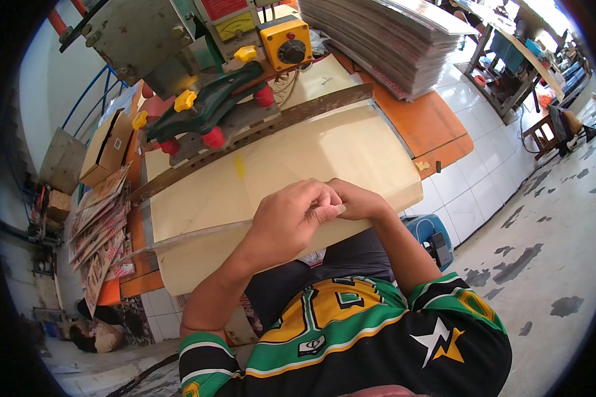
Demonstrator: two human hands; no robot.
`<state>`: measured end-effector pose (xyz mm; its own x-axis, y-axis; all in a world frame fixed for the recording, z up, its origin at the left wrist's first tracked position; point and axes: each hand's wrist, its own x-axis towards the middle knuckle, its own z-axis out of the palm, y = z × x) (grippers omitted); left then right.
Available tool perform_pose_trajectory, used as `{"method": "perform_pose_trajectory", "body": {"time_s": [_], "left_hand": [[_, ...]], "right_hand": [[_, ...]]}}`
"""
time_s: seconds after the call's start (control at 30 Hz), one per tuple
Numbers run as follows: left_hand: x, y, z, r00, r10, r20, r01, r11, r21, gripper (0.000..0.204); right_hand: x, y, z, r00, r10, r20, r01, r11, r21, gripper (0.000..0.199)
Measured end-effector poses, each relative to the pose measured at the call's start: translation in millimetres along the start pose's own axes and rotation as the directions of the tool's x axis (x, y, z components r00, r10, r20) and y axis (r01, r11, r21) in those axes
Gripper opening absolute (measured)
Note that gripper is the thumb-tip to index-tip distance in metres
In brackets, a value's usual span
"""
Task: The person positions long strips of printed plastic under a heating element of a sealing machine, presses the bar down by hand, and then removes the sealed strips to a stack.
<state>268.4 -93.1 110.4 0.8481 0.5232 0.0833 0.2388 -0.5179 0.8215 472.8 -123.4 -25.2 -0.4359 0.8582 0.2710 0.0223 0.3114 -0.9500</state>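
Observation:
Both hands meet in front of me over a cream-coloured sheet-covered surface [298,155]. My left hand [288,215] is closed, with its fingers curled and its thumb pointing right against my right hand [354,198]. Whatever lies between the hands, if anything, is hidden. The right hand's fingers are mostly covered by the left. Beyond the hands, a rusty metal bar [258,139] runs across the surface. Behind it stands a machine with a dark green bracket [208,109], yellow star knobs and red feet.
A yellow control box [286,45] with a black dial sits on the machine. A tall stack of flat sheets [391,43] stands at the back right on the orange tabletop [437,129]. At left are a cardboard box [106,149] and loose printed sheets [99,231]. A blue container [430,235] stands below right.

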Motion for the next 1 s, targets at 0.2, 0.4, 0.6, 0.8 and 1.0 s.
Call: {"method": "perform_pose_trajectory", "body": {"time_s": [0.2,0.4,0.6,0.8,1.0], "left_hand": [[8.9,-8.5,-6.6,0.998,0.039,-0.057,-0.036,0.998,0.053,0.02],[2.6,-9.2,-15.6,0.945,0.113,-0.307,0.001,0.938,0.347,0.021],[-37.0,-25.4,-59.2,0.915,0.194,-0.353,0.054,0.81,0.584,0.019],[-91.3,-50.4,-94.7,0.86,0.19,-0.473,0.194,0.737,0.647,0.021],[-121.2,-87.3,-108.0,0.757,0.003,-0.654,0.292,0.893,0.342,0.024]], "right_hand": [[1.0,-3.4,3.1,0.993,0.035,-0.108,-0.044,0.996,-0.078,0.029],[5.6,-16.4,3.5,0.951,0.07,-0.303,-0.101,0.991,-0.089,0.028],[-50.5,-22.3,-51.3,0.871,0.23,-0.433,-0.348,0.913,-0.215,0.03],[-84.3,-21.9,-99.8,0.626,-0.043,-0.779,0.009,0.999,-0.048,0.028],[-115.0,-24.4,-146.0,0.491,-0.137,-0.86,0.012,0.989,-0.15,0.028]]}}
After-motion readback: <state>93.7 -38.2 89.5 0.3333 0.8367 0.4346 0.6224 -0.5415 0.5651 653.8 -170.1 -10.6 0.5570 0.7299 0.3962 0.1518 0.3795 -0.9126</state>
